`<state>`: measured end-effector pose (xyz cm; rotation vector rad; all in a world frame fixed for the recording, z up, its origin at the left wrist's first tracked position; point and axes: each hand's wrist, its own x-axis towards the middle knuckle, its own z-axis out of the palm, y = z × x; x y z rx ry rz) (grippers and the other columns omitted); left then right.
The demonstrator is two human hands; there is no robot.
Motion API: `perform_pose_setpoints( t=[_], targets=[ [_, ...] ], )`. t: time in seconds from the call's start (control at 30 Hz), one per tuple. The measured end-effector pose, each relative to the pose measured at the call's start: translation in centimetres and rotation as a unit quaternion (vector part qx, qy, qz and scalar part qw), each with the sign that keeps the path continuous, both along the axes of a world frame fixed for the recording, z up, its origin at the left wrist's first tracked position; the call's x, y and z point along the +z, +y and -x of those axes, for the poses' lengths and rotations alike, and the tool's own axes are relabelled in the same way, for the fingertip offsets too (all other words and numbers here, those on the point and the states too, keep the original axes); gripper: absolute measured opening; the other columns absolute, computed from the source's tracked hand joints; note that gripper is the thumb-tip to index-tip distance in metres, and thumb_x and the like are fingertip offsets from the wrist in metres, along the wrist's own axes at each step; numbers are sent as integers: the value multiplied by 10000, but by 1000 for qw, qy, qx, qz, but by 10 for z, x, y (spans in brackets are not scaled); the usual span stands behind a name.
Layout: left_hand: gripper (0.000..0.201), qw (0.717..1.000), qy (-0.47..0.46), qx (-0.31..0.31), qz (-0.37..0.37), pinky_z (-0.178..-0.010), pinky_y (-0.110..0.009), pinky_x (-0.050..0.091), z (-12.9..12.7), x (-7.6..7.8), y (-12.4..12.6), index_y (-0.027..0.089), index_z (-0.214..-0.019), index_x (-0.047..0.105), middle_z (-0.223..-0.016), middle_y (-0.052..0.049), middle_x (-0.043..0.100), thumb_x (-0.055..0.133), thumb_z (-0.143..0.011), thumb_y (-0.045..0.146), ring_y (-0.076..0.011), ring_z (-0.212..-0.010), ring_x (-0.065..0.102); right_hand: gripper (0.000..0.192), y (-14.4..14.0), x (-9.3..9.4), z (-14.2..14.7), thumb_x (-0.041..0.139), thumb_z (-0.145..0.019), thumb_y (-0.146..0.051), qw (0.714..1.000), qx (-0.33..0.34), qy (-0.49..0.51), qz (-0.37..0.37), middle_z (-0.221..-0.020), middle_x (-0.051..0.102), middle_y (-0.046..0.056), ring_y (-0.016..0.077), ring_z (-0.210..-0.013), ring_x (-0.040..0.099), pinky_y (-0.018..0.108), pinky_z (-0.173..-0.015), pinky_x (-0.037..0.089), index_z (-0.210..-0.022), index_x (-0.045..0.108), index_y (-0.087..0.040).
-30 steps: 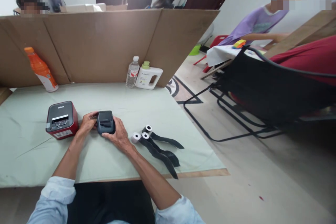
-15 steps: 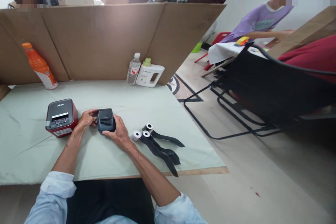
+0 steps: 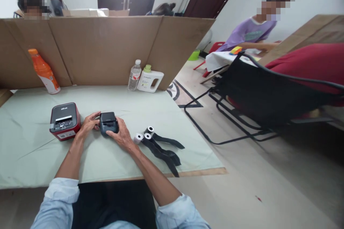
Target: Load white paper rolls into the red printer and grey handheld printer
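Toward the left edge of the table [image 3: 32,157], which carries a pale green cloth, stands a red and black printer [image 3: 65,121], upright, with its slot facing up. Just to its right, and apart from it, the left hand [image 3: 88,126] is curled against the left side of the small dark printer [image 3: 109,123], fingers bent round its near-left corner and thumb up by its top. That small printer sits flat on the cloth about midway between the table's left and right edges, nearer the front edge than the back. Its long axis runs front to back, away from the person. The right hand [image 3: 120,136] closes on its right side from the front right, palm down, fingers laid over the top near corner. So both hands grip the same thing from opposite sides, and the printer lies directly between them, neither hand clearly nearer.

Right of the right hand, close to it but not touching, lie three paper rolls [image 3: 143,137] with black strips [image 3: 163,152] trailing toward the table's front right corner. The right hand is the nearer one to these rolls.
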<state>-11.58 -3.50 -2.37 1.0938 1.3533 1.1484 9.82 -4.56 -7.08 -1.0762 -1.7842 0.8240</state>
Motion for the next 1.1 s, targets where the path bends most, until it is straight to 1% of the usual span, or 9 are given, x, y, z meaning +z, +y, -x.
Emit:
perform_pose_setpoints(
  t=[0.07, 0.17, 0.3, 0.4, 0.5, 0.67, 0.77, 1.0, 1.1],
  targets=[
    [766, 1000, -3, -11, -8, -518, -214, 506, 2, 0, -1, 174, -1440, 653, -1368, -157, 713, 733, -679, 169, -77, -575, 598, 825, 1, -1, 0, 793, -802, -363, 1000, 3, 3, -5, -1485, 560, 145, 309, -1401, 531, 493, -1199, 430, -1541, 452, -225],
    [759, 1000, 10, -15, -5, -502, -216, 491, 3, 1, 0, 155, -1450, 646, -1242, -153, 759, 766, -703, 217, -75, -543, 570, 733, 4, -1, 0, 740, -853, -352, 1000, 13, 23, -11, -1473, 563, 142, 290, -1382, 545, 473, -1174, 459, -1525, 474, -228],
    [689, 999, 36, 7, -19, -476, -194, 464, -1, 1, 5, 170, -1396, 687, -1267, -134, 746, 796, -718, 231, -92, -608, 596, 666, 8, 1, -2, 687, -898, -331, 998, 22, 59, -18, -1484, 541, 144, 271, -1351, 564, 443, -1109, 520, -1524, 485, -224],
    [626, 996, 75, 37, -22, -470, -174, 440, -6, 2, 11, 166, -1368, 700, -1152, -108, 768, 794, -756, 262, -100, -629, 612, 680, 10, 2, -4, 697, -891, -313, 998, 16, 55, -32, -1473, 553, 140, 278, -1325, 579, 459, -1091, 534, -1534, 491, -235],
    [542, 991, 112, 66, -21, -472, -178, 434, -10, 3, 19, 144, -1302, 729, -1002, -85, 771, 777, -788, 310, -121, -637, 630, 669, 11, 4, -5, 701, -896, -305, 998, 8, 31, -46, -1467, 564, 133, 282, -1315, 586, 474, -1091, 534, -1535, 506, -260],
    [441, 986, 147, 76, -25, -498, -192, 444, -12, 6, 27, 135, -1162, 773, -894, -63, 767, 757, -778, 351, -160, -683, 650, 544, 20, 16, -3, 691, -898, -257, 998, -18, -13, -67, -1462, 559, 133, 277, -1359, 558, 452, -1127, 511, -1436, 609, -243],
    [412, 982, 170, 81, -21, -495, -197, 433, -12, 7, 31, 129, -1104, 779, -834, -53, 755, 745, -770, 370, -159, -657, 635, 474, 28, 26, -2, 694, -899, -241, 994, -34, -52, -93, -1386, 600, 133, 284, -1310, 580, 455, -1136, 497, -1371, 653, -229],
    [351, 969, 228, 92, 16, -481, -237, 407, -10, 9, 50, 130, -862, 779, -582, -14, 629, 687, -803, 464, -172, -534, 589, 313, 35, 41, -1, 705, -920, -236, 987, -30, -128, -97, -1243, 657, 99, 287, -1165, 618, 445, -1022, 539, -1231, 724, -258],
    [369, 962, 257, 89, 19, -486, -251, 402, -9, 10, 56, 129, -794, 769, -547, -21, 606, 657, -816, 480, -180, -523, 587, 245, 39, 44, 4, 691, -940, -226, 982, -25, -160, -100, -1178, 685, 95, 293, -1129, 621, 451, -1001, 537, -1171, 760, -269]
  ],
)
